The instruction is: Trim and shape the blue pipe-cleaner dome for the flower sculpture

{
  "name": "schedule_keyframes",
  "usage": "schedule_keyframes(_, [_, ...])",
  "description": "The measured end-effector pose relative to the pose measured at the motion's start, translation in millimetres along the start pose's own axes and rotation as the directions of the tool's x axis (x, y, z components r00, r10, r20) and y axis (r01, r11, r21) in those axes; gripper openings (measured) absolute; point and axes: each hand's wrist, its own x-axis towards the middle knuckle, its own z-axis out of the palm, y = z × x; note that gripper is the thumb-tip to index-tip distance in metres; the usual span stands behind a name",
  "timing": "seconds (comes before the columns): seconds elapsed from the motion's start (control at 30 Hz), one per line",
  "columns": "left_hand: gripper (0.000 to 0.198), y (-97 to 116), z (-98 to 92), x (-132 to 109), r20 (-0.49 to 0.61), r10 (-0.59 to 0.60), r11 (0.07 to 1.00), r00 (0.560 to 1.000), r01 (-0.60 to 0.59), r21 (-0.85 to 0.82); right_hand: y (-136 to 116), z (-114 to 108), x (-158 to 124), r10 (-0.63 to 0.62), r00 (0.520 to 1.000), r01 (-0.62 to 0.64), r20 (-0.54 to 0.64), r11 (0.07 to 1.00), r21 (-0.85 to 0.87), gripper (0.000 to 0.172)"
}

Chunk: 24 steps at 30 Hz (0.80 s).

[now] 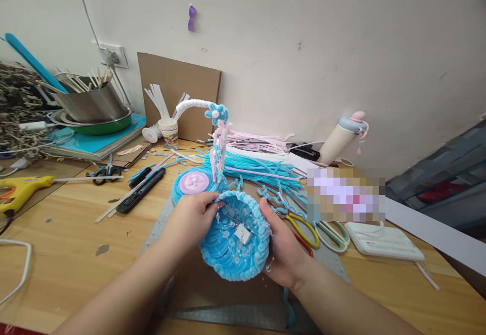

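Between my hands is a blue pipe-cleaner lampshade-like bowl (224,254), its hollow side turned toward me. Clear beads on strands and a small white block (243,234) show inside it. My left hand (192,218) pinches the upper left rim, thumb on the inside. Against the right side, my right hand (284,246) is wrapped round the outer wall, its fingers partly hidden behind. Just beyond the bowl stands a pipe-cleaner stand with a round blue and lilac base (193,182), a curved white arm (193,104) and a blue flower (216,114).
Blue pipe cleaners (250,168) lie behind the stand. Yellow-handled scissors (304,228), pale green scissors (332,236) and a white power bank (383,241) are at right. At left are a utility knife (140,191), black scissors (106,173) and a yellow glue gun (23,191). A bottle (343,135) stands behind.
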Motion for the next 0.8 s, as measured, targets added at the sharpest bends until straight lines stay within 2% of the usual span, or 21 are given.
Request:
schedule_keyframes(0.13, [0.031,4.0,-1.4,-0.3,-0.017,-0.064,0.993,0.998,0.062,-0.103,-1.8,-0.2,3.5,-0.085,0.996,0.083,0.025,0.995,0.055,0.047])
schedule_keyframes(0.23, [0.024,5.9,-2.5,1.1,0.009,-0.064,0.989,0.998,0.065,-0.132,-2.0,-3.4,6.2,-0.126,0.992,0.125,0.022,0.990,0.071,0.044])
schedule_keyframes(0.33, [0.021,5.5,-2.3,2.9,0.029,-0.078,0.964,0.997,0.083,-0.255,-2.6,-9.3,9.7,-0.155,0.988,0.154,0.013,0.984,0.091,0.046])
schedule_keyframes(0.4, [0.023,3.9,-0.9,4.1,0.018,-0.142,0.894,0.990,0.136,-0.427,-2.4,-13.7,12.3,-0.195,0.980,0.197,-0.035,0.976,0.098,0.040])
schedule_keyframes(0.47, [0.029,2.2,1.9,5.1,0.002,-0.210,0.768,0.978,0.166,-0.619,-0.6,-16.5,13.7,-0.232,0.969,0.236,-0.086,0.971,0.040,0.026])
schedule_keyframes(0.53, [0.035,1.3,6.0,5.5,-0.023,-0.239,0.647,0.971,0.141,-0.750,3.3,-15.8,12.6,-0.233,0.971,0.228,-0.045,0.968,-0.102,0.026])
schedule_keyframes(0.57, [0.036,1.3,8.4,5.3,-0.046,-0.239,0.623,0.970,0.117,-0.773,5.8,-14.1,11.0,-0.224,0.975,0.222,0.010,0.959,-0.176,0.032])
schedule_keyframes(0.63, [0.033,2.0,13.5,4.0,-0.110,-0.231,0.674,0.967,0.077,-0.734,10.9,-9.2,7.0,-0.210,0.972,0.231,0.105,0.939,-0.256,0.043])
schedule_keyframes(0.67, [0.029,2.6,15.9,2.9,-0.139,-0.222,0.723,0.965,0.068,-0.688,13.2,-6.9,5.1,-0.224,0.968,0.245,0.112,0.935,-0.254,0.046])
schedule_keyframes(0.73, [0.022,4.1,19.5,0.3,-0.159,-0.197,0.809,0.967,0.068,-0.583,16.4,-4.1,3.3,-0.285,0.957,0.289,0.051,0.930,-0.229,0.050])
schedule_keyframes(0.8, [0.021,5.4,20.8,-1.8,-0.148,-0.174,0.857,0.974,0.076,-0.510,18.3,-4.9,4.3,-0.344,0.938,0.327,-0.033,0.915,-0.236,0.055])
